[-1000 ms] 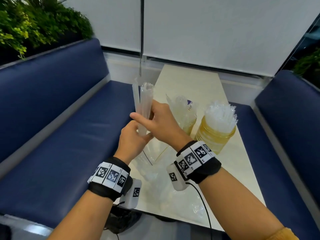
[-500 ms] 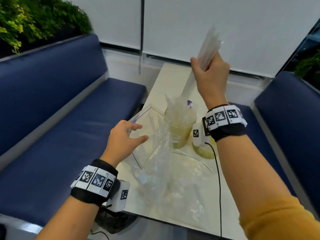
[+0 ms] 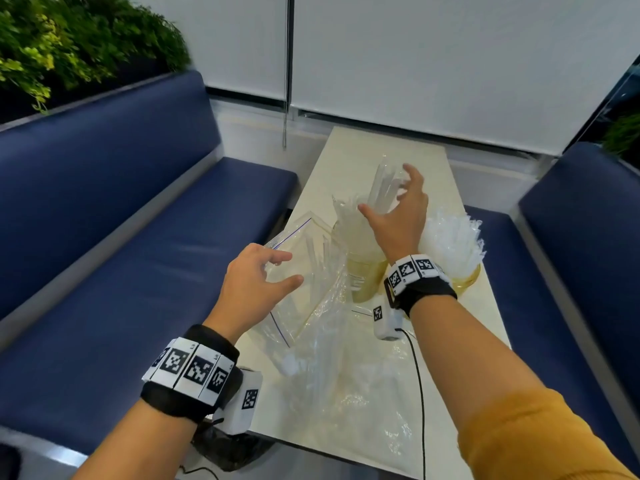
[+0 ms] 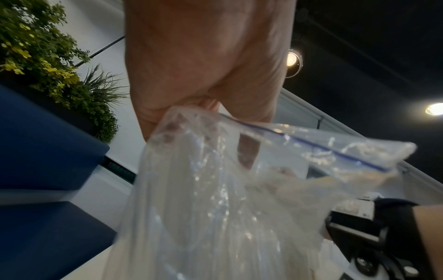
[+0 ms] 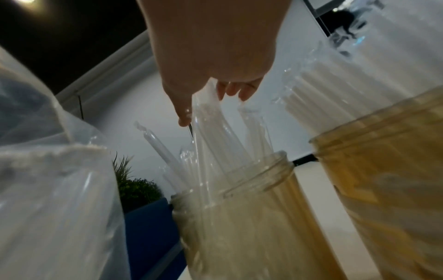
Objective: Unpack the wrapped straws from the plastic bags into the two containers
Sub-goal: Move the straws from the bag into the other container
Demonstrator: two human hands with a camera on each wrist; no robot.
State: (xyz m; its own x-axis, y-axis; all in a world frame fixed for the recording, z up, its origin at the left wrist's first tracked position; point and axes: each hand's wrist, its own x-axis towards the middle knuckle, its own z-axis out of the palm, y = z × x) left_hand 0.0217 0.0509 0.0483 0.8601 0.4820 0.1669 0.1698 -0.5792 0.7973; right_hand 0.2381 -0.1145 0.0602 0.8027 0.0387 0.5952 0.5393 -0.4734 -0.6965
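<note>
Two amber jars stand on the table. The left jar holds a leaning bundle of wrapped straws. My right hand hovers over it with fingers spread, the thumb touching the wrappers. The right jar is packed with straws. My left hand holds up the rim of a clear zip bag with several straws inside, just left of the jars.
Crumpled clear bags lie on the near part of the pale table. Blue benches flank it on the left and right. A white wall and blind close the far end. Plants sit behind the left bench.
My right hand brought a bundle of straws down from high above the table into the left jar and let go. My left hand stayed at the bag.
</note>
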